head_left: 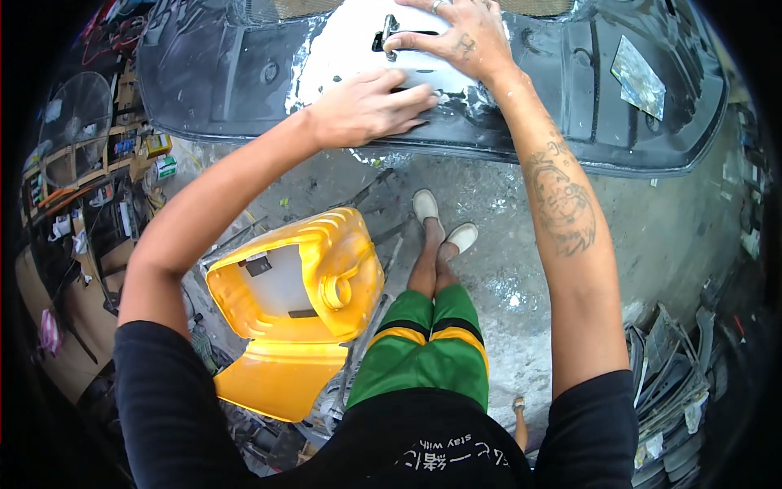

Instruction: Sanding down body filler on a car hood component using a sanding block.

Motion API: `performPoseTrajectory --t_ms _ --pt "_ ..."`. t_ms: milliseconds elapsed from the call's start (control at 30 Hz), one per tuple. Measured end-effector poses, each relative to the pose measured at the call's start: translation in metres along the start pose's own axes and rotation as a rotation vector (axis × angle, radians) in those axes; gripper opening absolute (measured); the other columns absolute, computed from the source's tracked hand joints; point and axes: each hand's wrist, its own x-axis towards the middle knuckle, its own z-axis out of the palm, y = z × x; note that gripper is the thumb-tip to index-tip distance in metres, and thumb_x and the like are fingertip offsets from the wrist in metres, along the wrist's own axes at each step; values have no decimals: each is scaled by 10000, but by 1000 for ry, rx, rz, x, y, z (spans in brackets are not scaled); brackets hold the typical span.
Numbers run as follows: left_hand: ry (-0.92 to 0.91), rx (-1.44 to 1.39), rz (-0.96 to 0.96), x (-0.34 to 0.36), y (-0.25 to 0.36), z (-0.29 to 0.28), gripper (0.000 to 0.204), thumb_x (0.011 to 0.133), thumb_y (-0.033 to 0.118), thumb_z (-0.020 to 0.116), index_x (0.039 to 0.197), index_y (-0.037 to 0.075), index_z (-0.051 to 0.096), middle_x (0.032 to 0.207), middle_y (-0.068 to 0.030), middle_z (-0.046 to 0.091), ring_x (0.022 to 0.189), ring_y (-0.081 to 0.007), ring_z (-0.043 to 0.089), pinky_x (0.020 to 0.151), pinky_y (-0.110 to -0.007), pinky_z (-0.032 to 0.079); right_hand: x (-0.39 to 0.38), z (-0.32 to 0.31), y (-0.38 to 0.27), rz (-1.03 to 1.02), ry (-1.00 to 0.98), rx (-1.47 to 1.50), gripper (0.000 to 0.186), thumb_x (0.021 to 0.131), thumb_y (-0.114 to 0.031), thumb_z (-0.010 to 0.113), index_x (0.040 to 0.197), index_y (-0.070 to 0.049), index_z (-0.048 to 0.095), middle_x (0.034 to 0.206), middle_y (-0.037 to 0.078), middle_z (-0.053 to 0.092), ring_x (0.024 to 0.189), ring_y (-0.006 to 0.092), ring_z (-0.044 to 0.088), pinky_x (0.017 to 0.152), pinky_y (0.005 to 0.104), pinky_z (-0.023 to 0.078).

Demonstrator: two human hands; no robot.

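A large black vehicle body panel (pixel 220 106) spans the top, with a white filler-like patch (pixel 342 41) at its middle. Over the lower part of that patch is my left hand (pixel 371 107), its slightly blurred fingers bent and apart; nothing shows in them. My right hand (pixel 460 37) lies spread on the white patch, with its thumb beside a small metal latch-like piece (pixel 390 37) in a dark slot. The far fingers of the right hand are partly cut off by the picture's top edge.
A cut-open yellow plastic jerrycan (pixel 342 244) stands left of my legs. An iridescent flat piece (pixel 638 77) lies on the panel's right side. Cluttered shelving (pixel 90 179) lines the left; stacked dark parts (pixel 672 367) lie at lower right. Another person's leg (pixel 521 424) shows behind me.
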Motion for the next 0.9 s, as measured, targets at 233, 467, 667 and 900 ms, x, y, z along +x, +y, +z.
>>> performPoseTrajectory --t_ms 233,467,667,900 --pt "-60 31 -61 -17 1 -14 438 917 286 708 1287 58 658 1233 -15 546 992 -205 538 893 -330 522 0 5 2 56 -58 -36 641 783 -705 694 1066 -133 758 1015 128 724 974 347 686 858 480 531" --pt "-49 -11 -299 -33 10 -58 537 857 202 757 1382 141 664 1184 -52 587 986 -254 538 931 -360 482 -7 -3 10 74 -65 -29 656 800 -711 682 1088 -126 756 1034 144 722 986 355 689 859 485 535" --pt "-120 -91 -203 -24 17 -21 504 859 210 747 1339 90 655 1231 -51 581 928 -243 544 872 -340 509 3 -2 -3 20 -63 50 630 792 -690 702 1099 -142 763 1039 128 727 980 343 690 858 474 534" --pt "-114 -85 -99 -7 5 -15 504 866 231 743 1336 78 652 1240 -39 585 952 -226 534 864 -334 507 -5 3 5 -34 43 37 611 799 -676 705 1101 -148 769 1031 108 732 967 323 691 845 465 533"
